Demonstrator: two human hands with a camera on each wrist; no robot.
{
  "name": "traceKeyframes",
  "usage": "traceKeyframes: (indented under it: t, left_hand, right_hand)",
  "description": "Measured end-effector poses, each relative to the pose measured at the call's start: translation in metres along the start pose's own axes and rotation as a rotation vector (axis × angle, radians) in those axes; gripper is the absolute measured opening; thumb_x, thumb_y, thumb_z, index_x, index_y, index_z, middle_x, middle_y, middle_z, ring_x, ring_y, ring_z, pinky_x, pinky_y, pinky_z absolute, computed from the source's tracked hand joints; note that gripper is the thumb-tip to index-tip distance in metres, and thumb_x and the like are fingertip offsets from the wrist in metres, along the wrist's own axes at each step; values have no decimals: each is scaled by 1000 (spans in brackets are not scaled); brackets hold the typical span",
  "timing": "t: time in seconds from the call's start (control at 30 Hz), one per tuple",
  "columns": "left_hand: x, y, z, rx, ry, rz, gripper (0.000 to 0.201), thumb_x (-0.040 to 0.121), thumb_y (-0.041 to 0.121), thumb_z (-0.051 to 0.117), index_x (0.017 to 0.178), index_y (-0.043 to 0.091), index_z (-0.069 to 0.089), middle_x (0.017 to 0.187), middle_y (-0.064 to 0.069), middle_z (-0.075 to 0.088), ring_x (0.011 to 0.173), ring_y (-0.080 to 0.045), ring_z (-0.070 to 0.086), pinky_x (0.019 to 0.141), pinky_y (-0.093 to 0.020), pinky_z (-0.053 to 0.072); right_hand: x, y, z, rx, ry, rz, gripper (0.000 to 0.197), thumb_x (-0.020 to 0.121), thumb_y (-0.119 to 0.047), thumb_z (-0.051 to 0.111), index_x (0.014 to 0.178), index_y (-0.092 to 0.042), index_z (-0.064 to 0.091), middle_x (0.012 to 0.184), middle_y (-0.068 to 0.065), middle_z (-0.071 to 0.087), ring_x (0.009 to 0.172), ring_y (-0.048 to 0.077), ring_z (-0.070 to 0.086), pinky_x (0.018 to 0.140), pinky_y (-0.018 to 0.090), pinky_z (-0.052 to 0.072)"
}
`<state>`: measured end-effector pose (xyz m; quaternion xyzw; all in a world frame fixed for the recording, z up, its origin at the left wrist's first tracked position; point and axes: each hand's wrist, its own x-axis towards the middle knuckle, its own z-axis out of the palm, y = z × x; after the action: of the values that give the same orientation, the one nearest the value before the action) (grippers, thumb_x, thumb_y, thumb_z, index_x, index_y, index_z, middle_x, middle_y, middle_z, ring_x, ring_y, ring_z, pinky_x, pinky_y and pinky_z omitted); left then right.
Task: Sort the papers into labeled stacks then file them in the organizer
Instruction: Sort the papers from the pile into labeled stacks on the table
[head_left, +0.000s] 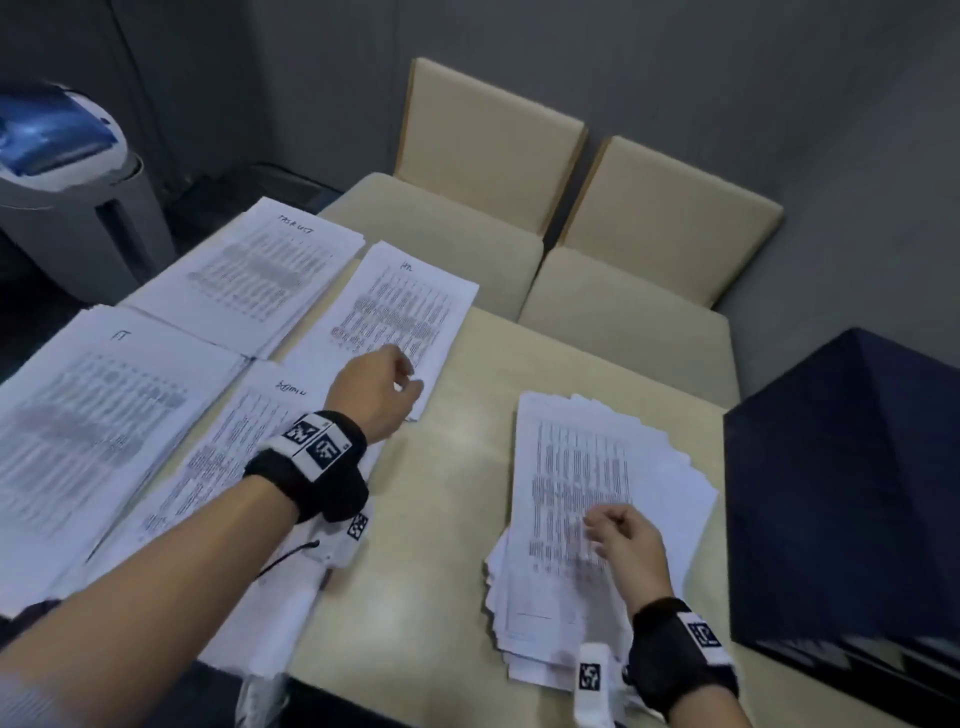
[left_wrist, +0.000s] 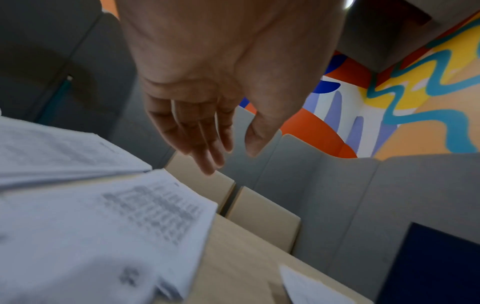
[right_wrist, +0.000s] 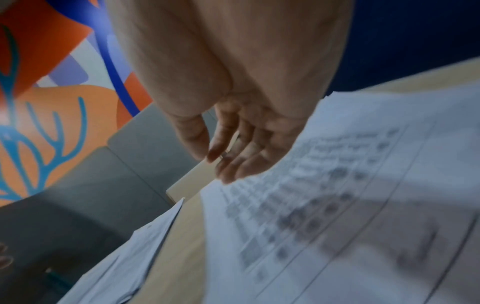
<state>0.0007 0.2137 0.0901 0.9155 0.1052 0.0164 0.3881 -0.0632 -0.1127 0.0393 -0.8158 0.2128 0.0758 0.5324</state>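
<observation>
Head view: left hand (head_left: 379, 392), fingers loosely curled and empty, over the white printed stack with a handwritten heading (head_left: 400, 312), probably between placements. Right hand (head_left: 626, 540) rests loose fingers on the fanned unsorted white paper pile (head_left: 597, 499), likely picking the next sheet. Dark blue box-shaped organizer (head_left: 852, 499) beyond its knuckles; beige chairs (head_left: 571, 218) past both fingertips.

Left wrist view: fingers (left_wrist: 205, 144) relaxed, slightly apart, nothing pinched.

Right wrist view: fingers (right_wrist: 233, 162) loosely together against the top sheet.

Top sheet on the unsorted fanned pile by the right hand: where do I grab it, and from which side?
Probably pinch the top sheet of the unsorted pile at its near left edge, coming in from the near side with the right hand. The sheets below are fanned out to the right, so that edge looks easiest to peel. The left hand is empty over the HR stack.
</observation>
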Motion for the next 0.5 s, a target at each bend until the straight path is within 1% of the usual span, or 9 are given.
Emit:
traceKeyframes:
  t: [0.07,0.1,0.13,0.2,0.27,0.33,0.4,0.43,0.5]
  left_hand:
    - [-25,17,45,1,-65,-49,15,89,28,63,97,16,59,96,1,68,88,-21,63,76,-29,45]
    - [-35,23,68,18,-117,-75,17,89,29,63,99,15,60,98,0,68,91,-21,63,76,-28,45]
    - [-44,28,90,43,-173,-102,21,89,29,63,103,14,60,103,-1,68,95,-21,63,78,-28,45]
    - [-61,34,128,46,-261,-175,37,87,30,66,118,12,57,118,-5,65,106,-23,61,86,-30,47]
    - [-74,40,156,-39,-338,-238,64,84,30,72,138,12,42,136,-10,54,120,-27,55,97,-36,46]
    - [-81,46,174,-186,-378,-290,81,82,25,75,147,10,27,142,-12,47,126,-30,51,102,-43,45]
    - [-81,50,186,-282,-357,-310,76,83,21,75,143,8,30,139,-10,52,119,-29,56,101,-43,46]
    - [-80,51,190,-253,-317,-306,69,84,23,73,140,7,35,136,-10,55,116,-28,58,100,-41,47]
    - [-76,57,195,-61,-201,-295,57,89,29,67,136,9,41,131,-9,60,114,-28,60,97,-37,47]
  right_hand:
    - [18,22,-31,-70,79,-36,6,91,-9,64,85,-12,63,88,6,67,97,33,64,74,28,44]
    - [24,30,-42,-108,114,-33,2,90,-12,65,90,-13,64,93,5,67,100,32,63,77,27,42]
    - [29,39,-53,-155,136,-18,11,90,-18,65,100,-13,63,104,6,66,103,29,62,81,27,41]
    - [34,54,-69,-223,78,27,41,91,-36,64,123,-14,55,127,7,57,112,25,57,92,32,43]
    - [35,65,-78,-237,-15,57,58,90,-48,61,136,-15,47,137,6,50,121,24,53,103,36,41]
    - [37,70,-83,-210,-71,59,63,89,-50,62,138,-15,45,138,6,51,122,22,52,105,36,40]
    - [37,71,-86,-164,-110,74,64,89,-50,63,138,-14,44,133,6,54,115,19,53,99,32,41]
    - [37,71,-86,-140,-129,81,63,89,-49,63,138,-15,43,128,5,55,111,18,52,94,29,41]
    - [40,74,-87,-107,-138,86,60,87,-49,65,134,-17,44,113,1,58,103,18,55,88,28,41]
